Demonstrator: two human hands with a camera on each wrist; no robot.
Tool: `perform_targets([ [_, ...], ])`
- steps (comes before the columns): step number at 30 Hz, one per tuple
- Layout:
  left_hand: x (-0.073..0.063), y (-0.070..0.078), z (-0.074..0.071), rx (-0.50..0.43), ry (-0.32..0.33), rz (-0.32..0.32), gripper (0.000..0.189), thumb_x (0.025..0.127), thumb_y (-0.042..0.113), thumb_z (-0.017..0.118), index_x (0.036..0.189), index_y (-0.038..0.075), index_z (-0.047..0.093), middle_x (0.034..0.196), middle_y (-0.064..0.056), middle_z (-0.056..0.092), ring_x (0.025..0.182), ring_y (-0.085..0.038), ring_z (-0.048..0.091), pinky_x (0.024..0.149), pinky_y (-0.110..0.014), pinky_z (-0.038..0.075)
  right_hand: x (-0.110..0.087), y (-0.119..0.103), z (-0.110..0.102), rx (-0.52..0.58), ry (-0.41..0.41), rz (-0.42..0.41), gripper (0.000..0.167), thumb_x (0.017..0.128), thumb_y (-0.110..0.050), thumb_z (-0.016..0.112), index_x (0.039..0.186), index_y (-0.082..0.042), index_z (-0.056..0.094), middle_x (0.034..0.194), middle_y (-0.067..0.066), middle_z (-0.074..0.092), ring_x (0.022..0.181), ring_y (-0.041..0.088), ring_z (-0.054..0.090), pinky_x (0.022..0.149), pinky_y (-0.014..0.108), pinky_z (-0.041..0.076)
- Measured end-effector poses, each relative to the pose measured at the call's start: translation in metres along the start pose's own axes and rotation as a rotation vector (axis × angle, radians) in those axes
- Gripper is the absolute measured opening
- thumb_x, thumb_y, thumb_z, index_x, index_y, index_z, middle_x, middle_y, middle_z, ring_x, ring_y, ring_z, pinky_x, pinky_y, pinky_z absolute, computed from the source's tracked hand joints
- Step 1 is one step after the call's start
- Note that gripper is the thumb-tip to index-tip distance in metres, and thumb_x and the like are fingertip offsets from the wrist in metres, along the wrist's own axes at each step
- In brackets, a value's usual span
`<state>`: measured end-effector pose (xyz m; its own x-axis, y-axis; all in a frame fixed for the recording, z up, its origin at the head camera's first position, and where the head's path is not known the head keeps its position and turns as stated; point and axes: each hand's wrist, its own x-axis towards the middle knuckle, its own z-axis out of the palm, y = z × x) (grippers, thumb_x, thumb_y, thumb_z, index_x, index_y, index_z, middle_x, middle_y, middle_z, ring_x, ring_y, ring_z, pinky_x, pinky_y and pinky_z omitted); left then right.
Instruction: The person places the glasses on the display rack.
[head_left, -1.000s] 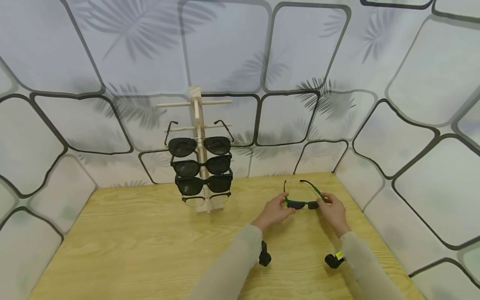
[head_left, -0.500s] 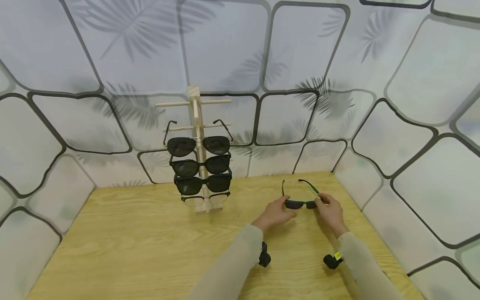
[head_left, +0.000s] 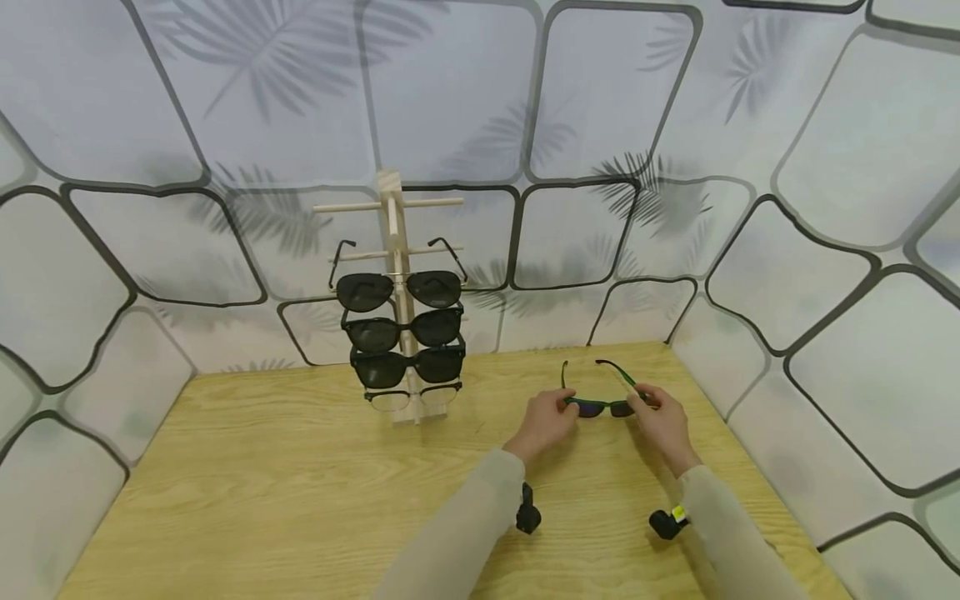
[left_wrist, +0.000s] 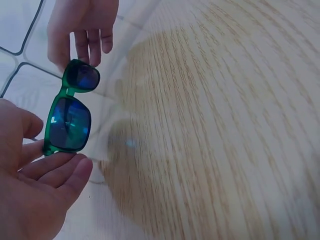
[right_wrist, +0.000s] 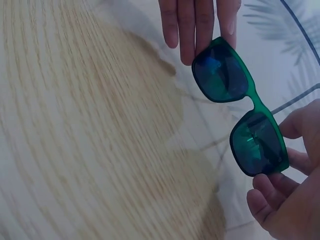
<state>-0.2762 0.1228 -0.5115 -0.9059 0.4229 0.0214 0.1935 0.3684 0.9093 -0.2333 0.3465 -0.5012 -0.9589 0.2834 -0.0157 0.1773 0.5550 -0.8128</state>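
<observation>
A pair of green-framed sunglasses (head_left: pixel 591 408) with dark bluish lenses is held between both hands over the right part of the table, its temples unfolded and pointing away from me. My left hand (head_left: pixel 546 423) grips the frame's left end. The right hand (head_left: pixel 663 425) holds the opposite end, by the hinge. In the left wrist view, the left fingers (left_wrist: pixel 55 167) sit at the lower corner of the sunglasses (left_wrist: pixel 70 125). The right wrist view has the right thumb and fingers at the corner of the sunglasses (right_wrist: pixel 257 142), with the mirrored lenses facing that camera.
A wooden display stand (head_left: pixel 394 221) with horizontal pegs stands at the back, left of my hands. It carries several pairs of glasses, dark sunglasses (head_left: pixel 408 367) above clear-lensed eyeglasses (head_left: pixel 390 402). Patterned walls (head_left: pixel 795 333) border the wooden table (head_left: pixel 285 492) behind and at the right.
The sunglasses have shifted slightly to the left. My left fingers have moved a little left along with the frame's end; both hands keep their hold. The stand is unchanged.
</observation>
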Motion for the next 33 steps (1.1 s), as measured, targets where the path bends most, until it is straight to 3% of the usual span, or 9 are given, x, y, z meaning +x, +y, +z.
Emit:
perform_targets([
  [7,-0.007,0.008,-0.005,-0.048,0.108,0.027,0.038,0.110,0.026,0.056,0.142,0.009,0.068,0.123,-0.009,0.076,0.108,-0.023,0.073,0.089,-0.038,0.061,-0.001,-0.004,-0.003,0.042,-0.005,-0.029,0.056,0.110,-0.040,0.054,0.154,-0.006,0.052,0.146,0.025,0.057,0.117,0.029,0.057,0.080,0.023,0.051],
  [13,-0.014,0.014,-0.008,-0.072,0.185,0.049,0.033,0.110,0.027,0.058,0.136,0.014,0.073,0.127,-0.005,0.076,0.110,-0.019,0.074,0.090,-0.035,0.062,-0.003,-0.012,-0.004,0.080,0.003,-0.045,0.059,0.109,-0.046,0.055,0.154,-0.008,0.053,0.152,0.022,0.054,0.130,0.031,0.054,0.087,0.023,0.048],
  [18,-0.018,0.015,-0.011,-0.093,0.236,0.069,0.031,0.110,0.026,0.058,0.133,0.016,0.075,0.127,-0.005,0.077,0.106,-0.017,0.074,0.087,-0.033,0.062,-0.006,-0.019,-0.005,0.082,0.023,-0.056,0.060,0.108,-0.049,0.055,0.152,-0.009,0.055,0.146,0.021,0.059,0.113,0.020,0.057,0.083,0.023,0.049],
  [24,-0.021,0.017,-0.015,-0.102,0.272,0.085,0.030,0.109,0.025,0.059,0.133,0.015,0.075,0.124,-0.006,0.078,0.105,-0.019,0.075,0.089,-0.034,0.062,-0.009,-0.025,-0.004,0.105,0.043,-0.085,0.056,0.108,-0.045,0.057,0.151,-0.009,0.058,0.145,0.019,0.061,0.103,0.002,0.056,0.081,0.015,0.050],
  [33,-0.025,0.026,-0.026,-0.112,0.302,0.082,0.030,0.108,0.027,0.061,0.133,0.016,0.075,0.121,-0.007,0.079,0.104,-0.022,0.076,0.088,-0.035,0.063,-0.010,-0.031,-0.005,0.165,0.031,-0.126,0.058,0.108,-0.043,0.058,0.152,-0.006,0.055,0.142,0.021,0.061,0.097,-0.004,0.058,0.081,0.017,0.053],
])
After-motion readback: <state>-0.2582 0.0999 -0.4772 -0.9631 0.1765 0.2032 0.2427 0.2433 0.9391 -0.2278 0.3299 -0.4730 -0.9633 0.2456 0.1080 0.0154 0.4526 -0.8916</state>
